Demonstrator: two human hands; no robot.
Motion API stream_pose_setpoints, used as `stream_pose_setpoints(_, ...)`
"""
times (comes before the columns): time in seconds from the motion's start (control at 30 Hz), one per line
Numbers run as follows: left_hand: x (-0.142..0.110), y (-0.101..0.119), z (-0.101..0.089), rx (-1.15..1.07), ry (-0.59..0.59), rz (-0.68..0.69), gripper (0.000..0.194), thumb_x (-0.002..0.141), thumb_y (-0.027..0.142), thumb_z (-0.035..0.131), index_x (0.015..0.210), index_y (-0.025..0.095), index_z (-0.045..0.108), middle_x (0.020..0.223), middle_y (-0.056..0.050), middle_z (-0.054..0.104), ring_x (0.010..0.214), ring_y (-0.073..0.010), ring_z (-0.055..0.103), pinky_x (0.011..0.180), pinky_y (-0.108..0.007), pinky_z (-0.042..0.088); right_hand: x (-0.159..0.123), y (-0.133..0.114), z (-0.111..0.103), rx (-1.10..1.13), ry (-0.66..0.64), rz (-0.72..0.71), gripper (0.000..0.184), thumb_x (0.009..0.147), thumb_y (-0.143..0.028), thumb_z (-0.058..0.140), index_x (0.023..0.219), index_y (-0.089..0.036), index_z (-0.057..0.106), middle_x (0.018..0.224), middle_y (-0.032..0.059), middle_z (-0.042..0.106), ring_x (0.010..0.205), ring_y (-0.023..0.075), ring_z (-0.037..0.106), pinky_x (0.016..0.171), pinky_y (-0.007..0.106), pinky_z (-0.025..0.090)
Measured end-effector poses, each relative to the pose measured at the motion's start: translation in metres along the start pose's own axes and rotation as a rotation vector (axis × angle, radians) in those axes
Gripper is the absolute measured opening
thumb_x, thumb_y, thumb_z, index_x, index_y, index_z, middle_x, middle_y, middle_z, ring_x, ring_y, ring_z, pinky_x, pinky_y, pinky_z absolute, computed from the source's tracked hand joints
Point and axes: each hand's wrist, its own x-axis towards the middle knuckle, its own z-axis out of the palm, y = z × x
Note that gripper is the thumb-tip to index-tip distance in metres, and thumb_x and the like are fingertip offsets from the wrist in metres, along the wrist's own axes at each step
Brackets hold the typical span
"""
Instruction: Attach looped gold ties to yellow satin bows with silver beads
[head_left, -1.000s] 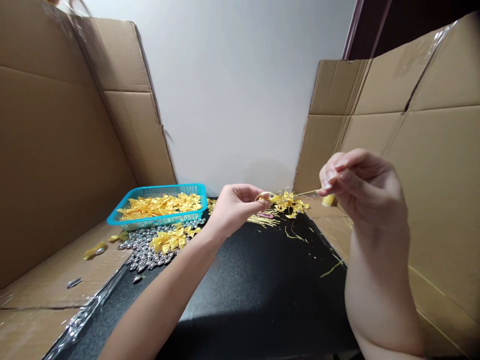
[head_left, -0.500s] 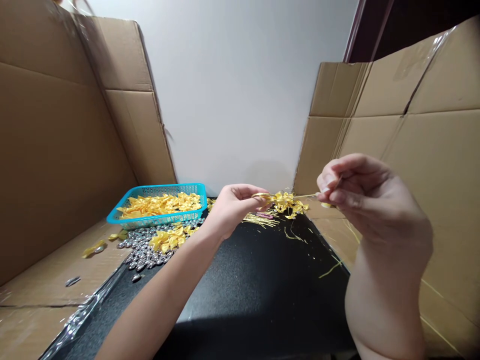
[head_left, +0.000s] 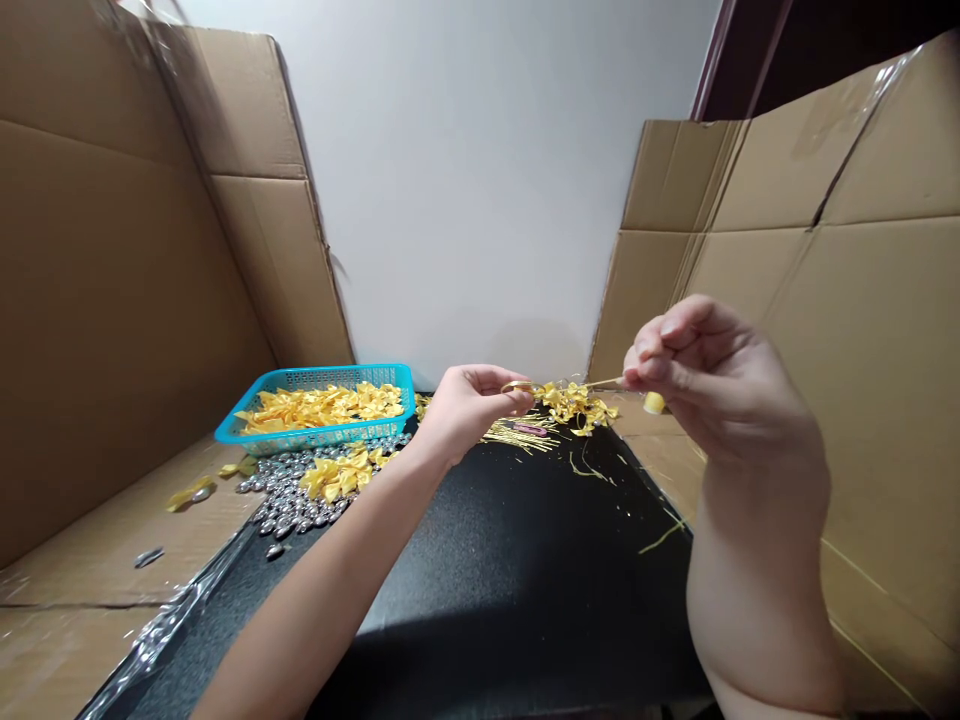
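Left hand holding loop, right hand holding strand, cardboard walls flanking

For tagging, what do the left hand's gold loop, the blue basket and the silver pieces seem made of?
Gold loop: shiny, perhaps metal or coated plastic. Blue basket: probably plastic; glossy, pierced sides. Silver pieces: polished highlights, maybe metal or plated plastic.

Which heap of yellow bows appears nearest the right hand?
The far heap, showing between the left hand and the right hand; the basket heap and the heap among silver beads lie left of the left hand in the picture.
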Motion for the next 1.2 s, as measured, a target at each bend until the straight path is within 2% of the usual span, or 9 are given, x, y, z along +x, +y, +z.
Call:
stream_pose_setpoints(0.27,0.015,-0.014,-0.002,0.076,0.046,0.009,0.010,0.062,0.013,0.073,0.072,0.011,0.073,0.063,-0.005,0.070,0.059,-0.0123,0.062,0.066,-0.028,0.051,0.011,0.022,0.011,0.021,0.065,0.037,0.034,0.061,-0.027,0.084,0.078,-0.024,0.054,0.071,-0.0047,0.063,0.068,0.0135,0.065,0.066,0.031,0.061)
stream_pose_setpoints(0.43,0.022,-0.019,-0.007,0.058,0.083,-0.012,0.010,0.062,0.013,0.072,0.071,0.011,0.072,0.063,-0.004,0.070,0.060,-0.0127,0.063,0.069,-0.029,0.052,0.024,0.041,0.012,0.045,0.022,0.041,0.038,0.061,-0.029,0.085,0.084,-0.024,0.056,0.072,-0.0049,0.062,0.065,0.0108,0.063,0.064,0.027,0.060)
stream_pose_setpoints(0.53,0.021,-0.015,-0.011,0.012,0.111,0.002,0.014,0.061,0.016,0.074,0.074,0.012,0.072,0.066,-0.005,0.071,0.063,-0.0134,0.065,0.071,-0.030,0.053,0.028,0.052,0.001,0.072,-0.175,0.070,0.037,0.062,-0.025,0.084,0.088,-0.022,0.058,0.070,-0.0056,0.062,0.063,0.0089,0.062,0.062,0.023,0.058)
stream_pose_setpoints(0.67,0.018,-0.009,-0.014,-0.012,0.127,0.035,0.018,0.060,0.017,0.076,0.077,0.012,0.072,0.067,-0.004,0.071,0.063,-0.0125,0.064,0.071,-0.029,0.054,0.031,0.064,-0.016,0.092,-0.501,0.230,0.038,0.062,-0.015,0.083,0.092,-0.019,0.061,0.069,-0.0043,0.064,0.063,0.0087,0.064,0.058,0.020,0.055)
stream_pose_setpoints(0.8,0.017,-0.008,-0.014,0.008,0.140,0.046,0.018,0.061,0.018,0.076,0.078,0.012,0.071,0.067,-0.005,0.071,0.064,-0.0134,0.065,0.072,-0.030,0.054,0.032,0.065,-0.020,0.058,-0.710,0.347,0.045,0.064,-0.022,0.082,0.104,-0.019,0.061,0.076,0.0003,0.069,0.070,0.0136,0.067,0.059,0.024,0.055)
stream_pose_setpoints(0.87,0.018,-0.009,-0.013,0.029,0.147,0.055,0.019,0.062,0.017,0.076,0.080,0.012,0.071,0.069,-0.005,0.072,0.064,-0.0138,0.066,0.071,-0.031,0.054,0.032,0.062,-0.014,-0.102,-0.639,0.332,0.043,0.068,-0.028,0.079,0.106,-0.018,0.062,0.081,0.0033,0.070,0.074,0.0155,0.067,0.062,0.027,0.054)
stream_pose_setpoints(1.03,0.019,-0.013,-0.014,0.084,0.149,0.126,0.024,0.060,0.019,0.078,0.081,0.011,0.071,0.072,-0.006,0.072,0.064,-0.0139,0.066,0.066,-0.028,0.053,0.026,0.070,0.020,-0.609,-0.180,0.042,0.025,0.071,-0.032,0.075,0.089,-0.018,0.066,0.075,0.0022,0.066,0.063,0.0135,0.060,0.057,0.029,0.048)
stream_pose_setpoints(1.13,0.019,-0.016,-0.015,0.100,0.185,0.177,0.026,0.059,0.022,0.080,0.081,0.011,0.072,0.071,-0.006,0.072,0.067,-0.0158,0.067,0.065,-0.027,0.053,0.026,0.087,0.042,-0.677,-0.001,-0.107,0.012,0.075,-0.029,0.070,0.078,-0.018,0.066,0.068,0.0014,0.066,0.061,0.0135,0.059,0.058,0.029,0.048)
stream_pose_setpoints(1.2,0.020,-0.016,-0.016,0.082,0.217,0.189,0.025,0.058,0.022,0.080,0.079,0.012,0.072,0.070,-0.006,0.072,0.067,-0.0162,0.067,0.065,-0.028,0.053,0.027,0.098,0.050,-0.638,0.088,-0.134,0.009,0.077,-0.026,0.066,0.073,-0.018,0.067,0.068,0.0018,0.067,0.062,0.0135,0.061,0.060,0.029,0.050)
